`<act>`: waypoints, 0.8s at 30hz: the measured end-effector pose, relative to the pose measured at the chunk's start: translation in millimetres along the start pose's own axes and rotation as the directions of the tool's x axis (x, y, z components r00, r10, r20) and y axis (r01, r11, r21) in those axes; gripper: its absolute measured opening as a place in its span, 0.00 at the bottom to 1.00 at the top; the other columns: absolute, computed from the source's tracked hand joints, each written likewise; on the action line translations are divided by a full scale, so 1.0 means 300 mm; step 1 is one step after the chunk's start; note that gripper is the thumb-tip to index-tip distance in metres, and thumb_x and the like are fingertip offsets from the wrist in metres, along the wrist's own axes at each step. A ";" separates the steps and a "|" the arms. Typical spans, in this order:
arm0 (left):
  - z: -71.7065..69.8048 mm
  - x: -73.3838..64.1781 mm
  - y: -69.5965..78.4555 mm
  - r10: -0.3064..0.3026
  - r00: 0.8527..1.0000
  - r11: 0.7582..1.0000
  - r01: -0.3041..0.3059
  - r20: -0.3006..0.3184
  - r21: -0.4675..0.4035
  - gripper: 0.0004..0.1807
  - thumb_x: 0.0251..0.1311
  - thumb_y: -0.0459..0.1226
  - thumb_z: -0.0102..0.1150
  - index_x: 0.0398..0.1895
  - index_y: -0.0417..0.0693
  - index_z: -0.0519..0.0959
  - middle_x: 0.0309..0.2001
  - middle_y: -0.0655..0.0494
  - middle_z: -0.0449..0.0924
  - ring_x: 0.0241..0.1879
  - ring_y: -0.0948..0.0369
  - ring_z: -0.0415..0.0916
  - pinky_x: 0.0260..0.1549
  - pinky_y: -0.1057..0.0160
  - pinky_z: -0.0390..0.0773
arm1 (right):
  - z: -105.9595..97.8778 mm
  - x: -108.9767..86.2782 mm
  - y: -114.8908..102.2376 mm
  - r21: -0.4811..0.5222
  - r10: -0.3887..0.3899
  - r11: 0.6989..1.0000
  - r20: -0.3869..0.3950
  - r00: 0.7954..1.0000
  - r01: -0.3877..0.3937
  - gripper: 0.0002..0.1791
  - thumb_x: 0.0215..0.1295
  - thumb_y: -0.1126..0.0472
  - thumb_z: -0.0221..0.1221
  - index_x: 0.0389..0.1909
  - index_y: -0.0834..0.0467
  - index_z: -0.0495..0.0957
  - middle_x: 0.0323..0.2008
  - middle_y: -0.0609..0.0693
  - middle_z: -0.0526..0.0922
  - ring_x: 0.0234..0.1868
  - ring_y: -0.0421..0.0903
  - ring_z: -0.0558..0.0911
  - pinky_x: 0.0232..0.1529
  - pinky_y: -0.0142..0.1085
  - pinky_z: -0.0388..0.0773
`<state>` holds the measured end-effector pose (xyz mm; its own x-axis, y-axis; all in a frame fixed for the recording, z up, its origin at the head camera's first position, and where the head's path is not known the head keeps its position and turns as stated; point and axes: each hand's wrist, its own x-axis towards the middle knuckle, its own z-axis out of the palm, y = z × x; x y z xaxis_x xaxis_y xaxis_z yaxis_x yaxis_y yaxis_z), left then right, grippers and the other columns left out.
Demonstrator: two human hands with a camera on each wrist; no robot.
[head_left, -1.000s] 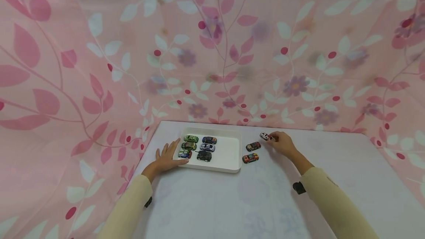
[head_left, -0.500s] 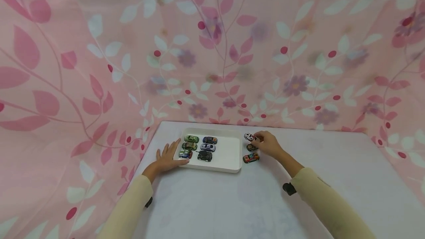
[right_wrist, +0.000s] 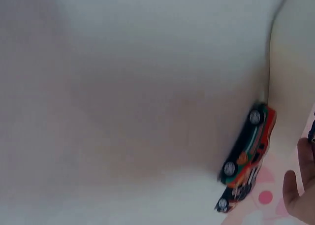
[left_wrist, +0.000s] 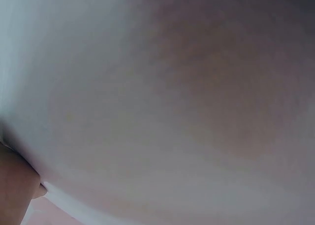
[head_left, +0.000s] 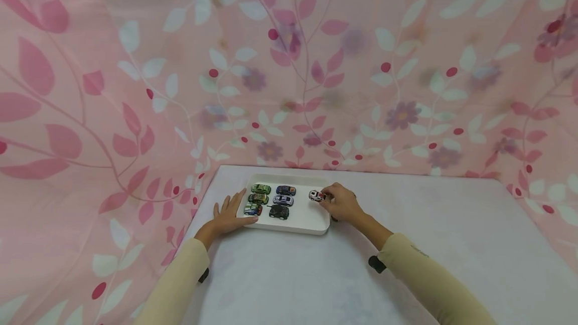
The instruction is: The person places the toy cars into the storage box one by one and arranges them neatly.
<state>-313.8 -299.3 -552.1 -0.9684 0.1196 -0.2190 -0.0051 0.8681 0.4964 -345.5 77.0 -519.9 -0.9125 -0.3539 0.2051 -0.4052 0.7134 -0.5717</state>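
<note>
A white and red toy car (head_left: 316, 195) is pinched in the fingers of my right hand (head_left: 341, 203), over the right part of a white tray (head_left: 307, 223). My left hand (head_left: 229, 214) lies spread at the tray's left edge, its thumb along the front rim. Inside the tray stand several toy cars in two columns, among them a green car (head_left: 261, 189), a white and blue car (head_left: 283, 200) and a black vehicle (head_left: 279, 212). In the right wrist view an orange and green toy car (right_wrist: 252, 146) stands with a dark car (right_wrist: 238, 191) beyond it.
A white cloth (head_left: 289, 270) covers the table, with a pink flowered curtain (head_left: 316, 114) behind and at the sides. My right hand mostly hides the loose cars beside the tray in the head view. The left wrist view shows mainly blurred pale surface.
My right hand has carried the white and red car leftward from the table, past the loose cars, to over the tray. My left hand has stayed at the tray's left edge.
</note>
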 end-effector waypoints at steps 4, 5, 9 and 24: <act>-0.005 -0.002 0.005 -0.007 1.000 1.000 0.007 -0.002 0.010 0.62 0.49 0.70 0.60 0.80 0.62 0.37 0.80 0.45 0.37 0.78 0.39 0.27 0.67 0.29 0.22 | 0.042 -0.003 -0.026 -0.090 -0.079 0.993 -0.028 0.997 0.076 0.14 0.57 0.58 0.70 0.44 0.59 0.85 0.37 0.50 0.82 0.36 0.44 0.80 0.38 0.38 0.78; -0.006 -0.002 0.007 -0.008 1.000 1.000 0.009 -0.002 0.011 0.62 0.49 0.70 0.60 0.80 0.63 0.37 0.81 0.45 0.37 0.78 0.39 0.27 0.67 0.29 0.22 | 0.052 -0.003 -0.031 -0.098 -0.080 0.992 -0.022 0.997 0.077 0.14 0.57 0.58 0.70 0.44 0.58 0.85 0.37 0.50 0.82 0.35 0.44 0.79 0.37 0.38 0.77; 0.002 0.003 0.002 -0.008 1.000 1.000 0.008 -0.007 0.013 0.62 0.49 0.70 0.60 0.80 0.62 0.37 0.81 0.45 0.36 0.78 0.39 0.27 0.67 0.29 0.21 | 0.091 -0.006 -0.047 -0.117 -0.052 0.992 0.013 0.999 0.054 0.15 0.57 0.58 0.70 0.45 0.58 0.85 0.37 0.49 0.82 0.33 0.41 0.77 0.37 0.37 0.77; 0.026 0.024 -0.028 0.008 1.000 1.000 -0.008 -0.025 0.008 0.64 0.46 0.75 0.57 0.80 0.66 0.34 0.81 0.46 0.34 0.78 0.41 0.25 0.67 0.31 0.19 | 0.160 -0.018 -0.059 -0.250 -0.016 0.968 0.076 0.997 0.034 0.14 0.58 0.55 0.68 0.45 0.53 0.86 0.41 0.49 0.85 0.44 0.48 0.81 0.52 0.52 0.69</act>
<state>-318.7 -302.0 -564.5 -0.9742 0.1150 -0.1941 0.0050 0.8711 0.4910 -330.8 37.1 -549.0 -0.8991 -0.4101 0.1530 -0.4375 0.8295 -0.3471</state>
